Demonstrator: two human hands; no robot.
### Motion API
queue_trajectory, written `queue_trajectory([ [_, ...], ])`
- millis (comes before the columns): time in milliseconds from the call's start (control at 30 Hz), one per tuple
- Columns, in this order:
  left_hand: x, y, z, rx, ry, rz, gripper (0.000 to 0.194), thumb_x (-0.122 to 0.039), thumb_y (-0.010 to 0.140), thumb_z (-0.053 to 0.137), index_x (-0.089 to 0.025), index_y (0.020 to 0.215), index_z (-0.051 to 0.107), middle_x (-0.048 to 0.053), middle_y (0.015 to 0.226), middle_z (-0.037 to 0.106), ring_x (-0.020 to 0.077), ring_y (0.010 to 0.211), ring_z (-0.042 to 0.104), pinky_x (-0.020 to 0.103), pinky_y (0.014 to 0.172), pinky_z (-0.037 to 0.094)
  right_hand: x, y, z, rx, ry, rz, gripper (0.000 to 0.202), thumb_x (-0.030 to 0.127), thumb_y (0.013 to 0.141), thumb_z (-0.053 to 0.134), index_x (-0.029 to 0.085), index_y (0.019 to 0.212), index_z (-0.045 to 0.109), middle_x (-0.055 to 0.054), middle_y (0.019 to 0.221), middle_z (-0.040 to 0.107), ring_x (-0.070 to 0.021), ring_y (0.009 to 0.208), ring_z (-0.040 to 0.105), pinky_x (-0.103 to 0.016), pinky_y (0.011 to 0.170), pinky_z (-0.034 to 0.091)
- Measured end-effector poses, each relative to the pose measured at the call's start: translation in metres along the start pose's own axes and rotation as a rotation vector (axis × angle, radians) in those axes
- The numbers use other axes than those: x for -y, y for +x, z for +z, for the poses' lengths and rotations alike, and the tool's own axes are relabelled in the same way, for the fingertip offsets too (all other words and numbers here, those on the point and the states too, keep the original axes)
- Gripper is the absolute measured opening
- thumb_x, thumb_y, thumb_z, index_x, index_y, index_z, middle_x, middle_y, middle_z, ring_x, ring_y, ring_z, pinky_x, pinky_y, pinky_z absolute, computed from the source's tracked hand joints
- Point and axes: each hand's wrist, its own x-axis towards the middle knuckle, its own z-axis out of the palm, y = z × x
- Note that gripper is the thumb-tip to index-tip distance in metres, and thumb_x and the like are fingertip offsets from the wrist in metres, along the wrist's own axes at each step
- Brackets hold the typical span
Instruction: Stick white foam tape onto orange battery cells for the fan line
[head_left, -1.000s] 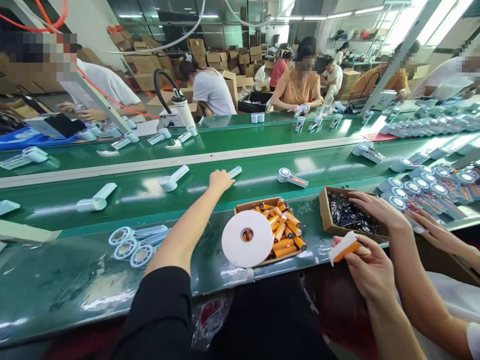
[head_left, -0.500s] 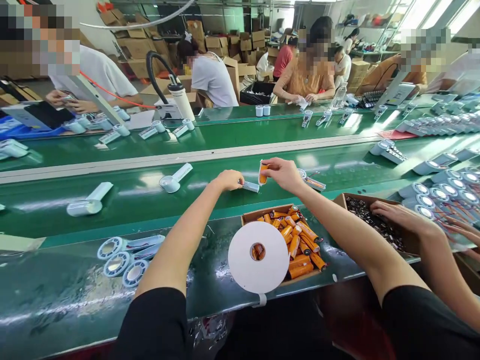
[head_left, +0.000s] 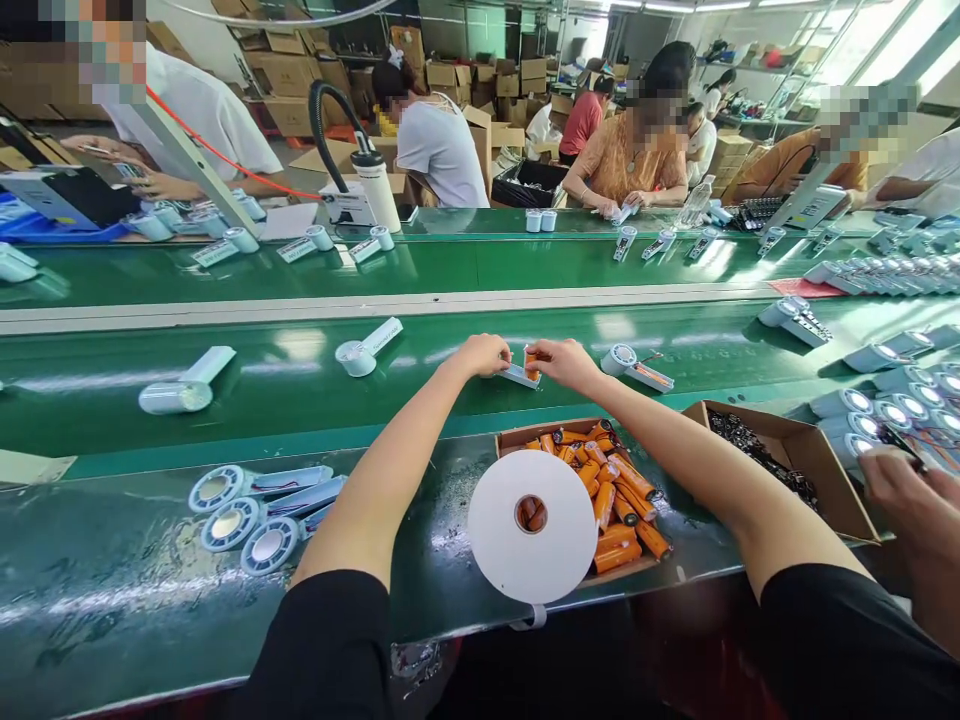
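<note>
Over the green belt, my left hand (head_left: pixel 486 356) is closed on a pale blue device (head_left: pixel 523 376), whose open handle points right. Beside it my right hand (head_left: pixel 561 362) pinches an orange battery cell (head_left: pixel 532 364), held upright at the handle's right end. Below my hands lies a cardboard box of orange cells (head_left: pixel 630 480), partly covered by a white tape roll (head_left: pixel 532 526). Right of my right hand, another device (head_left: pixel 619 360) lies on the belt with its handle open.
Three round-headed devices (head_left: pixel 234 525) lie at the left on the bench. A carton of small dark parts (head_left: pixel 817 450) stands at the right, near a co-worker's hand (head_left: pixel 911 490). Several people sit across the belt. Rows of devices fill the far right.
My right hand has lowered the orange cell to the handle in my left hand. The co-worker's hand has left the carton and moved right. The whole view has shifted slightly.
</note>
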Motion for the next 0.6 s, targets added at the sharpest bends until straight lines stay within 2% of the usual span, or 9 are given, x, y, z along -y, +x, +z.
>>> queue_trajectory([
  [133, -0.002, 0.001, 0.005, -0.097, -0.081, -0.074, 0.023, -0.034, 0.097, 0.056, -0.027, 0.109, 0.074, 0.004, 0.116, 0.079, 0.0232, 0.109, 0.072, 0.03, 0.092, 0.051, 0.005, 0.0, 0.002, 0.143, -0.137, -0.053, 0.03, 0.037, 0.1, 0.064, 0.028, 0.127, 0.074, -0.004, 0.111, 0.082, -0.0243, 0.104, 0.075, -0.03, 0.088, 0.051],
  [233, -0.006, 0.004, 0.013, -0.15, -0.12, -0.124, 0.023, -0.028, 0.099, 0.051, -0.026, 0.112, 0.07, 0.005, 0.117, 0.079, 0.0241, 0.108, 0.072, 0.032, 0.092, 0.051, 0.012, 0.006, 0.009, 0.25, -0.229, -0.077, 0.033, 0.039, 0.102, 0.059, 0.031, 0.13, 0.074, -0.006, 0.115, 0.081, -0.0274, 0.107, 0.074, -0.033, 0.09, 0.052],
  [333, -0.014, 0.011, 0.019, -0.166, -0.148, -0.152, 0.022, -0.024, 0.098, 0.051, -0.026, 0.112, 0.069, 0.005, 0.114, 0.079, 0.0241, 0.108, 0.071, 0.033, 0.093, 0.052, 0.02, 0.015, 0.013, 0.329, -0.305, -0.073, 0.039, 0.043, 0.1, 0.059, 0.032, 0.136, 0.071, -0.009, 0.12, 0.079, -0.0308, 0.11, 0.074, -0.037, 0.091, 0.053],
  [433, -0.016, 0.016, 0.019, -0.147, -0.174, -0.146, 0.02, -0.028, 0.099, 0.055, -0.026, 0.113, 0.07, 0.005, 0.114, 0.079, 0.023, 0.108, 0.071, 0.033, 0.094, 0.053, 0.028, 0.023, 0.013, 0.381, -0.363, -0.049, 0.039, 0.043, 0.097, 0.062, 0.027, 0.13, 0.075, -0.015, 0.119, 0.079, -0.0335, 0.108, 0.074, -0.041, 0.091, 0.055],
  [533, 0.004, 0.006, 0.011, -0.149, -0.192, -0.135, 0.035, -0.041, 0.098, 0.062, -0.028, 0.13, 0.065, 0.006, 0.13, 0.075, 0.0239, 0.12, 0.067, 0.036, 0.104, 0.051, 0.033, 0.027, 0.008, 0.406, -0.394, -0.046, 0.033, 0.042, 0.095, 0.063, 0.024, 0.119, 0.079, -0.015, 0.117, 0.079, -0.0326, 0.108, 0.075, -0.041, 0.093, 0.056],
  [600, 0.034, -0.013, 0.004, -0.225, -0.177, -0.215, 0.056, -0.048, 0.098, 0.06, -0.024, 0.149, 0.052, 0.014, 0.151, 0.061, 0.033, 0.14, 0.055, 0.048, 0.115, 0.045, 0.035, 0.028, 0.004, 0.418, -0.409, -0.056, 0.031, 0.041, 0.096, 0.062, 0.026, 0.115, 0.08, -0.013, 0.118, 0.08, -0.0304, 0.109, 0.074, -0.039, 0.094, 0.056],
])
